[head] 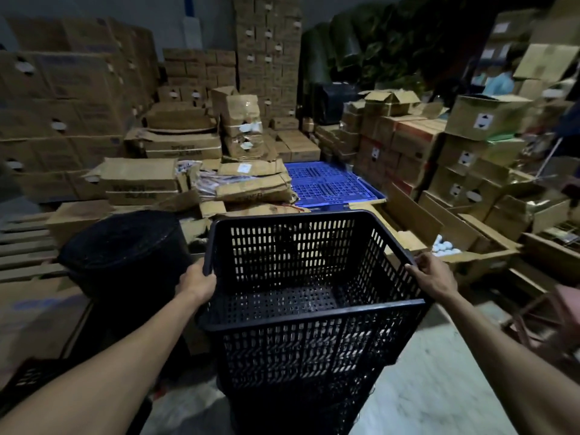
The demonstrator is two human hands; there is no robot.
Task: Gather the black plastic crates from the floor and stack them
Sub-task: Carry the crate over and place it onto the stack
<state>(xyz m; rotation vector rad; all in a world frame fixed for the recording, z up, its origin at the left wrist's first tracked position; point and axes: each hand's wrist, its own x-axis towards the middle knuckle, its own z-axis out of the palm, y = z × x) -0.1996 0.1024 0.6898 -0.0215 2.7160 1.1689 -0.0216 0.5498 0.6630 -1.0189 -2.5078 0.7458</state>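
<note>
A black slotted plastic crate (309, 337) stands upright in front of me, its open top facing up and nothing inside. It appears to sit nested on further black crates below, whose walls show under it. My left hand (197, 284) grips the crate's left rim. My right hand (432, 277) grips the right rim. Another black crate (29, 376) is partly visible at the lower left edge, behind my left forearm.
A black round mesh bin (125, 249) stands to the left of the crate. Stacked cardboard boxes (175, 146) fill the back and both sides. A blue plastic pallet (329, 183) lies behind. An open box with white balls (444, 248) sits right. Pale floor (439, 387) shows lower right.
</note>
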